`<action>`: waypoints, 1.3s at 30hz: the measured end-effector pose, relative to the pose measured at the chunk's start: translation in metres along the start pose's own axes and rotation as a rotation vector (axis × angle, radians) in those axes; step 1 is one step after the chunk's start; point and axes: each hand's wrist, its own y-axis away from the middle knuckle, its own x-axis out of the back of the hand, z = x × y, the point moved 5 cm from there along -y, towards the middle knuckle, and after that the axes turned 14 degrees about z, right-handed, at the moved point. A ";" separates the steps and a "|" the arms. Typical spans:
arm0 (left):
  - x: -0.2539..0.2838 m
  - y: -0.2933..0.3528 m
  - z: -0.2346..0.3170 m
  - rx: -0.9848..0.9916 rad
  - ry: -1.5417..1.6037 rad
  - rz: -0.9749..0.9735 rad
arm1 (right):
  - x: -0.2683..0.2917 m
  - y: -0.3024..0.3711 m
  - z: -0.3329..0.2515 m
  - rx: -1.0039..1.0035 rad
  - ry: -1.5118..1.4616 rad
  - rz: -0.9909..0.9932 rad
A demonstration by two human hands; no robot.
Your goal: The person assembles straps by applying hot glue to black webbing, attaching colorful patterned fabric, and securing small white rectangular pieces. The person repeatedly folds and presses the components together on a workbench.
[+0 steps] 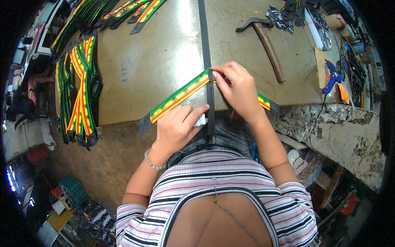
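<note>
A green, yellow and red patterned strap (180, 97) with black ends lies in an inverted V near the table's front edge. A long black strip (205, 37) runs from the far side toward my lap, through the strap's peak. My right hand (235, 86) pinches the strap where it meets the black strip; its other end shows beyond that wrist. My left hand (177, 127) is closed below the strap, around a small white object (200, 120) mostly hidden by the fingers. Its index fingertip touches the black strip.
A hammer (267, 47) with a wooden handle lies to the right, near small dark metal pieces (280, 20). Farther right is a blue glue gun (332, 78) with a cord. Bundles of similar patterned straps (82, 90) hang over the left edge, with more (144, 12) at the back.
</note>
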 end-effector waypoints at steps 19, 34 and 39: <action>-0.030 -0.053 -0.043 0.407 0.154 0.090 | -0.004 0.003 0.009 -0.160 -0.059 -0.060; -0.031 -0.068 -0.050 0.571 0.105 -0.096 | -0.036 -0.069 0.038 -0.282 -0.393 -0.788; -0.033 -0.064 -0.051 0.608 0.090 -0.139 | -0.043 -0.068 0.047 -0.167 -0.286 -0.533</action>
